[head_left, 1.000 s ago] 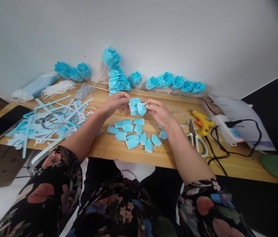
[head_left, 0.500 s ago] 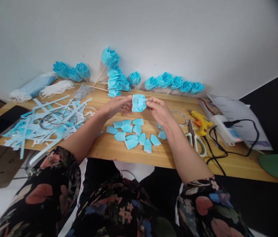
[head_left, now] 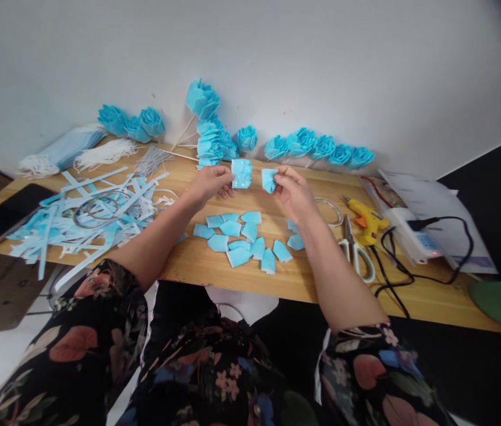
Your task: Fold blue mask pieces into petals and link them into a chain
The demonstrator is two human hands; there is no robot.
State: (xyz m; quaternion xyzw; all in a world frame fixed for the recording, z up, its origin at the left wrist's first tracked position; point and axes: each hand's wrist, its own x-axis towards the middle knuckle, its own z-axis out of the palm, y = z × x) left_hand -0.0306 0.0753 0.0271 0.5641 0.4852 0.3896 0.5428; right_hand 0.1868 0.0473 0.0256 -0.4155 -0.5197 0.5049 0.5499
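My left hand (head_left: 214, 181) pinches the edge of a squarish light-blue fabric piece (head_left: 242, 174), which has shiny spots on its surface. Apart from it, a short way to the right, a smaller blue fabric petal (head_left: 269, 180) is gripped between the thumb and fingers of my right hand (head_left: 294, 188). Both pieces are held up above the wooden table (head_left: 215, 281). Below my hands lie several loose blue petals (head_left: 238, 255), each with a pointed end. A couple more petals (head_left: 295, 242) are partly covered by my right forearm.
Blue fabric flowers (head_left: 301, 142) line the wall. To the left are cut strips (head_left: 95, 213), folded masks (head_left: 66, 151) and a dark phone (head_left: 4, 219). Scissors (head_left: 357, 254), a tape roll (head_left: 329, 212), a yellow glue gun (head_left: 367, 220) and a corded power strip (head_left: 414, 236) lie right.
The two blue pieces, together between my hands before, are now apart. My right hand has moved slightly right with the petal; my left hand keeps the squarish piece.
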